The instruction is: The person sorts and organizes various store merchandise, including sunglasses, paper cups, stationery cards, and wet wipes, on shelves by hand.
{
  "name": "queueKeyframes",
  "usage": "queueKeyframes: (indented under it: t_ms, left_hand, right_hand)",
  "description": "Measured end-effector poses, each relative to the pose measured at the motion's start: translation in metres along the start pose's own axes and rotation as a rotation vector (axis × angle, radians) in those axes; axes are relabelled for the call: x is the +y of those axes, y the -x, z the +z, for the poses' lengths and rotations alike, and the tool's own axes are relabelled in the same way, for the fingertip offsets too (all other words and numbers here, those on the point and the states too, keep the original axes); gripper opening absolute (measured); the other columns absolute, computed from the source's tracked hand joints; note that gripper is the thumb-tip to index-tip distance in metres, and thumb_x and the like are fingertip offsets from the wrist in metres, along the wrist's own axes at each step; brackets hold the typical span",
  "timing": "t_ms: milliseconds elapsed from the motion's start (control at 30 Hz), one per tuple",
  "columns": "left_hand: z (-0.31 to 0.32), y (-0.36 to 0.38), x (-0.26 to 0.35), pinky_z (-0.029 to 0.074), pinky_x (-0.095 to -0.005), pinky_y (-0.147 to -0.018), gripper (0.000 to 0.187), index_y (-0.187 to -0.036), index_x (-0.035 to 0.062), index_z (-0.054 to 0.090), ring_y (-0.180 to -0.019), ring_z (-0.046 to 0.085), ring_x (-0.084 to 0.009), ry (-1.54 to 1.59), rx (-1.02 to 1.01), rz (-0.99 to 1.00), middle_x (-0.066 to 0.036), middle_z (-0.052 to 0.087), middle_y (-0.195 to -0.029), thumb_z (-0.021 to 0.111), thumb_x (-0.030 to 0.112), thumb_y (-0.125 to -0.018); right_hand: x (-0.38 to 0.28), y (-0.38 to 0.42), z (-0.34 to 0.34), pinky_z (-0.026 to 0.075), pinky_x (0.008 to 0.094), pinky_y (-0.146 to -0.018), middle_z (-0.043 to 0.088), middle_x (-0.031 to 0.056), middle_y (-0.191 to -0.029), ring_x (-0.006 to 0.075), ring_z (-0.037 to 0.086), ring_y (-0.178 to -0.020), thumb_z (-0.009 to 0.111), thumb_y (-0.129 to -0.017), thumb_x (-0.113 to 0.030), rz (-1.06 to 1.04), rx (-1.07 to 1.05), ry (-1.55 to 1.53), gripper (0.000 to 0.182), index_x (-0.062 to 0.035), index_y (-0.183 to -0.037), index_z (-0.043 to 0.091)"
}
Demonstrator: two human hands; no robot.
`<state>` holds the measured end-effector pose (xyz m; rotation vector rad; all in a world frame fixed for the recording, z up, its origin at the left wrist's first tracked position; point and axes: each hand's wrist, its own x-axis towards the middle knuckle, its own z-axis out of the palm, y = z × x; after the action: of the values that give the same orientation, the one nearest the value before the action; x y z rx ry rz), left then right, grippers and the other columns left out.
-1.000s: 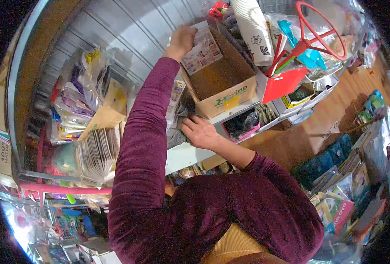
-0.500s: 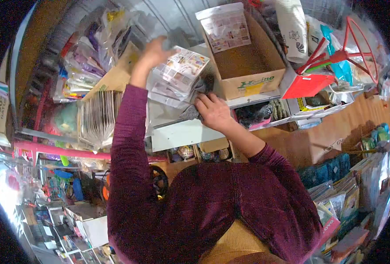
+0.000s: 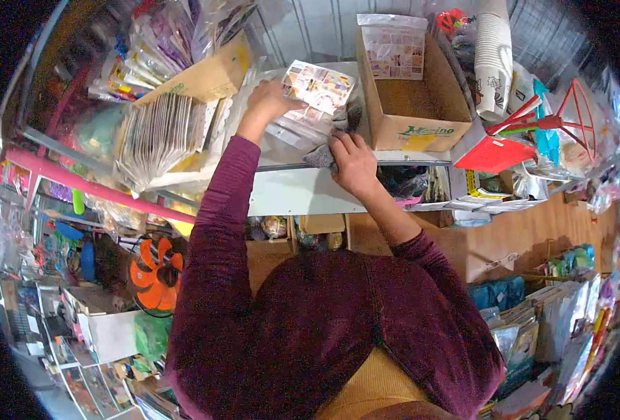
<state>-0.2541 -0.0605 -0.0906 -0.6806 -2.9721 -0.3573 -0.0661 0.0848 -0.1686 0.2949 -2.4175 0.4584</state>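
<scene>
Two hands up at the shelf (image 3: 289, 192), both sleeves in dark maroon. Nearest, the right hand (image 3: 355, 162) sits at the shelf's front edge, fingers curled shut around a dark grey cloth (image 3: 320, 155) bunched against the white ledge. Just beyond, the left hand (image 3: 268, 101) presses flat on a stack of sticker packets (image 3: 313, 98) in clear sleeves, thumb and fingers pinching the stack's left side; the packets lie on the shelf top, just left of the cardboard box (image 3: 422, 105), tilted and overlapping. Cloth and packets touch at the stack's near corner. To the left, a fanned row of card packs (image 3: 157, 133) stands along the shelf's left end beside a tan carton (image 3: 201, 77). Farther back, inside the box, another printed packet (image 3: 394, 45) leans against the rear wall. Right of it, stacked paper cups (image 3: 493, 52) and a red folder (image 3: 492, 154).
</scene>
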Motion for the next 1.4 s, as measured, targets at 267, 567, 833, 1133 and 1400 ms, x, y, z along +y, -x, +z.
queueKeyframes:
  t_ms: [267,567,833,1133,1400]
  left_hand:
    - [-0.008,0.059,0.011,0.042,-0.0416,-0.090,0.069,-0.109,-0.0004,0.055,-0.106,0.051,-0.0402,0.049,0.469,0.012,-0.025,0.053,-0.114,0.080,0.039,-0.057]
    - [-0.011,0.103,-0.008,0.045,-0.0295,-0.080,0.029,-0.102,-0.0058,0.050,-0.093,0.057,-0.0180,1.198,0.333,0.110,-0.014,0.061,-0.101,0.062,-0.002,-0.076]
    - [0.028,0.180,0.007,0.043,-0.0259,-0.084,0.030,-0.118,-0.0004,0.045,-0.097,0.053,-0.0132,1.708,0.274,-0.012,-0.006,0.056,-0.105,0.048,-0.003,-0.088]
    - [0.073,0.198,0.000,0.042,-0.0295,-0.088,0.043,-0.125,-0.0023,0.042,-0.104,0.052,-0.0170,1.574,0.340,-0.274,-0.012,0.054,-0.115,0.044,-0.010,-0.083]
    - [0.067,0.207,0.004,0.042,-0.0280,-0.085,0.040,-0.129,-0.0023,0.038,-0.100,0.053,-0.0169,1.730,0.266,-0.281,-0.013,0.054,-0.114,0.047,-0.001,-0.090]
  right_hand:
    - [0.003,0.000,-0.002,0.046,0.0405,-0.080,0.054,0.0111,-0.110,0.0341,0.050,-0.095,0.067,-0.051,-0.004,-0.029,0.071,-0.104,0.057,-0.0059,-0.106,0.051]
    - [-0.005,0.003,-0.015,0.039,0.0422,-0.087,0.055,0.0177,-0.111,0.0372,0.050,-0.101,0.059,-0.054,-0.001,-0.011,0.225,-0.328,0.052,-0.0012,-0.105,0.053]
    - [-0.075,-0.033,-0.034,0.036,0.0419,-0.098,0.037,0.0243,-0.133,0.0405,0.042,-0.118,0.066,-0.056,-0.006,-0.255,0.152,-0.507,0.075,-0.0003,-0.126,0.042]
    - [-0.061,-0.026,0.035,0.029,0.0445,-0.105,0.035,0.0153,-0.138,0.0364,0.031,-0.127,0.069,-0.053,-0.002,-0.168,-0.107,-0.073,0.073,-0.0083,-0.122,0.046]
    - [-0.029,-0.035,0.012,0.033,0.0420,-0.103,0.038,0.0188,-0.136,0.0412,0.034,-0.125,0.057,-0.065,0.001,0.026,-0.165,-0.086,0.052,-0.0044,-0.116,0.051]
